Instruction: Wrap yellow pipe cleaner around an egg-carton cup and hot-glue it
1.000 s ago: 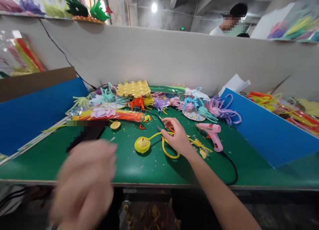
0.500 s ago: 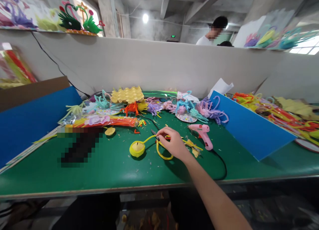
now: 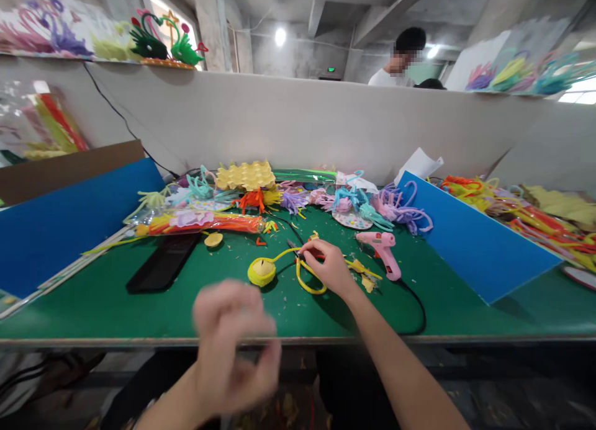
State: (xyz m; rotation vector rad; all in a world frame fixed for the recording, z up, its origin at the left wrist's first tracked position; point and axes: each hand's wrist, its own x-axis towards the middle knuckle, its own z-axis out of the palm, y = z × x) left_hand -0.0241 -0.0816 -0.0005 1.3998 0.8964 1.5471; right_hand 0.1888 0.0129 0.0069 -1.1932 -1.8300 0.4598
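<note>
My right hand [image 3: 326, 265] reaches over the table with thumb and fingers pinched on a yellow pipe cleaner [image 3: 285, 252]. This runs left to a small yellow ball [image 3: 262, 272], wrapped in yellow with a paler patch and a dark slit on top. Beneath the fingers lies a scissors-like tool [image 3: 293, 246]; its dark tip, a yellow loop and some red show, the rest is covered by the hand. My left hand [image 3: 235, 349], smeared by motion, hangs over the near table edge. Its fingers are curled but apart from the thumb, with nothing visible between them.
Right of my hand lies a pink glue gun [image 3: 382, 250] with a black cord. A black flat tray-like object [image 3: 162, 265] and a yellow cup piece [image 3: 213, 239] lie left. Blue panels [image 3: 475, 237] flank the table [image 3: 153, 318]; bundled pipe cleaners [image 3: 223, 223] lie at the back.
My left hand has come into view from below. The right hand stays at the same spot by the tool and pipe cleaner. The whole view has shifted slightly.
</note>
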